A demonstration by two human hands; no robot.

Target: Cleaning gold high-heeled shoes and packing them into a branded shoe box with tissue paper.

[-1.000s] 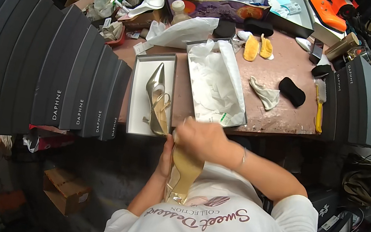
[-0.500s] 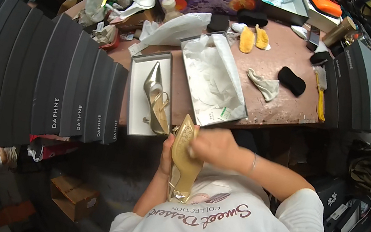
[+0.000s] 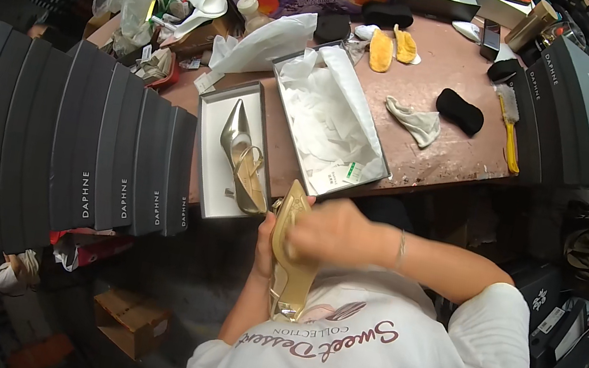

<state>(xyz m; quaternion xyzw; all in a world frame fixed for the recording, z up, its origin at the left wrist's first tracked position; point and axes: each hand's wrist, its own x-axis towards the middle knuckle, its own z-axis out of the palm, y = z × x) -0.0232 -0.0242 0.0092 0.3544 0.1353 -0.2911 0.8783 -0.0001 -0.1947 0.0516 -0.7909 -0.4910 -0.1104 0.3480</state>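
My left hand [image 3: 265,248] is closed round the edge of a gold high-heeled shoe [image 3: 295,283], held against my shirt with its sole facing up and its pointed toe away from me. Over the middle of that sole is my right hand [image 3: 337,232], smeared by motion; its fingers look curled, but whether anything is in them cannot be seen. A matching gold shoe [image 3: 236,126] lies on its side in a shallow white-lined box [image 3: 208,161] just beyond my left hand. Beside it stands an open box [image 3: 384,170] filled with white tissue paper [image 3: 315,113].
Dark grey shoeboxes [image 3: 73,145] are stacked at the left, more [image 3: 559,112] at the right. On the pink table [image 3: 465,155] lie a white cloth [image 3: 415,123], a black sponge [image 3: 459,111], yellow pads [image 3: 381,51] and a yellow-handled brush [image 3: 510,135]. A cardboard box [image 3: 132,321] sits below left.
My right hand has slid a little left and nearer over the sole, still blurred. My left hand keeps its hold on the shoe. The whole view has tilted slightly.
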